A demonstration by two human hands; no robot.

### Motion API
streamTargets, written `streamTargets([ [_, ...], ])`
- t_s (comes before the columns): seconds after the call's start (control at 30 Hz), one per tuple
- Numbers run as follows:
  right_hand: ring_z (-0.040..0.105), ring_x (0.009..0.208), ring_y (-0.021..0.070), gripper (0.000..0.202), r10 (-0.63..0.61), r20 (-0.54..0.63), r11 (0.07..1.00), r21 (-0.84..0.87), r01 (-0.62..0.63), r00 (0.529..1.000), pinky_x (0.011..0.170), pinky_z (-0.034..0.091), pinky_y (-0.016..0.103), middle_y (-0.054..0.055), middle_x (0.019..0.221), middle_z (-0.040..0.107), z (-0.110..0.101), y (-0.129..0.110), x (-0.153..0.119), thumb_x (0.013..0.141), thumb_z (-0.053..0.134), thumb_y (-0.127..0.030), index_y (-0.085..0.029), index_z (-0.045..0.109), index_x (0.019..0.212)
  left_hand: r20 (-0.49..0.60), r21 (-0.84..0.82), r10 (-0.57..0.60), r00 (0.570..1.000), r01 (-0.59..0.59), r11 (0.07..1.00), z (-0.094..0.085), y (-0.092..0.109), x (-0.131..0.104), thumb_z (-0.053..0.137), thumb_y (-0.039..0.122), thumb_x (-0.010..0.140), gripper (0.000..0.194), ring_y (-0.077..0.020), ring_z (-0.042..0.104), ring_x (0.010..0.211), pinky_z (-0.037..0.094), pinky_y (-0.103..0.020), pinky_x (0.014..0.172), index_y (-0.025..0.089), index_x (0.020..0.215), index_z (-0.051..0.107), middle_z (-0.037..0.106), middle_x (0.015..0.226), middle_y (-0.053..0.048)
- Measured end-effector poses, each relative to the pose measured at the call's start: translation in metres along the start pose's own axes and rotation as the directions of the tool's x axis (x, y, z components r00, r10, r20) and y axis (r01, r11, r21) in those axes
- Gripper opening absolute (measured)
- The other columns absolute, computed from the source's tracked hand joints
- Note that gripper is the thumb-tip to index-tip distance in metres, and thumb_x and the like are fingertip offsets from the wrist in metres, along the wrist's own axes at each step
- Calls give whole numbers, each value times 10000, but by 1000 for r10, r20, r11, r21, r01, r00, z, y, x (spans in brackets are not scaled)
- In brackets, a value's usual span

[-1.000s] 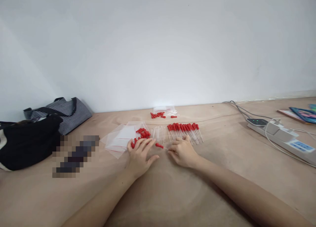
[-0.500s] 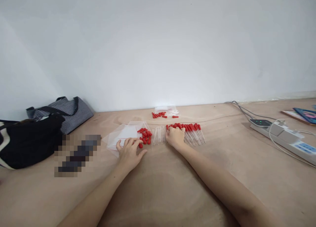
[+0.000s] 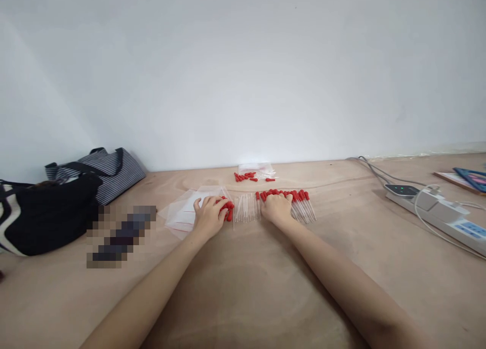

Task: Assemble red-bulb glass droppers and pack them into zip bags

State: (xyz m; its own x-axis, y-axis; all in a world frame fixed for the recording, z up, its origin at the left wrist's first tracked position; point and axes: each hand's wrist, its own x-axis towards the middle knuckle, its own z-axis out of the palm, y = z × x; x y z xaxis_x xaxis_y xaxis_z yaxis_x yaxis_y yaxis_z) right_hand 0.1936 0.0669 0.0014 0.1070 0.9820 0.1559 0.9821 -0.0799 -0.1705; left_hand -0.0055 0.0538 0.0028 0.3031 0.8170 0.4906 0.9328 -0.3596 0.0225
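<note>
My left hand (image 3: 209, 218) is over a pile of red rubber bulbs (image 3: 230, 215), fingers apart and bent down onto them; a hold on any bulb does not show. My right hand (image 3: 279, 208) is closed at the left part of a row of droppers (image 3: 307, 207), thin clear tubes with red bulbs on their far ends. Its fingertips are hidden, so what they hold cannot be made out. Between my hands lie bare clear tubes (image 3: 246, 208), side by side. Clear plastic bags (image 3: 182, 215) lie flat under and left of my left hand.
Farther back are more red bulbs (image 3: 245, 177) and a clear bag (image 3: 255, 168) with thin tubes. A black bag (image 3: 53, 215) and a striped bag (image 3: 119, 169) stand left. Right are a power strip (image 3: 448, 217) with cables and a flat blue-edged item (image 3: 471, 179).
My left hand has moved right and forward from the plastic bags onto the loose red bulbs. My right hand has shifted slightly right along the dropper row, uncovering a red-bulbed dropper at its left end.
</note>
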Motion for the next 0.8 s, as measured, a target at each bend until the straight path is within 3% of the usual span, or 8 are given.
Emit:
streamTargets([
  [0.2,497,947,267,274,-14,-11,1000,-7,14,1000,817,170,404,168,927,632,3,-3,1,786,418,-251,-127,655,845,81,-5,97,992,-97,995,7,-5,20,480,200,765,180,-234,538,871,213,-530,864,275,845,623,653,886,-15],
  [0.37,493,952,275,296,-3,-13,1000,-16,3,1000,815,175,408,186,926,627,2,1,1,789,422,-272,-101,631,909,33,9,103,994,-103,995,3,1,20,442,210,810,191,-227,546,860,140,-543,914,244,833,628,658,847,-27],
  [0.57,496,942,269,299,-18,-20,1000,-17,17,1000,801,186,407,175,925,629,1,2,-1,798,405,-287,-119,639,879,-189,-120,186,964,-210,970,-15,22,-12,442,228,828,190,-171,574,830,180,-445,954,226,902,617,662,846,-21],
  [0.7,489,945,259,295,-36,-42,999,-16,36,998,796,189,400,165,937,627,2,-1,-2,809,384,-256,-131,635,901,-124,-280,242,962,-268,922,-21,31,-41,464,209,802,177,-150,577,794,252,-403,927,237,886,617,667,814,1],
  [0.8,489,938,259,305,-43,-32,999,-21,42,999,791,193,401,161,927,632,3,-3,-3,819,375,-259,-133,649,858,-25,-350,253,967,-246,904,-21,30,-54,478,195,758,170,-149,577,772,304,-391,903,242,847,616,663,786,11],
])
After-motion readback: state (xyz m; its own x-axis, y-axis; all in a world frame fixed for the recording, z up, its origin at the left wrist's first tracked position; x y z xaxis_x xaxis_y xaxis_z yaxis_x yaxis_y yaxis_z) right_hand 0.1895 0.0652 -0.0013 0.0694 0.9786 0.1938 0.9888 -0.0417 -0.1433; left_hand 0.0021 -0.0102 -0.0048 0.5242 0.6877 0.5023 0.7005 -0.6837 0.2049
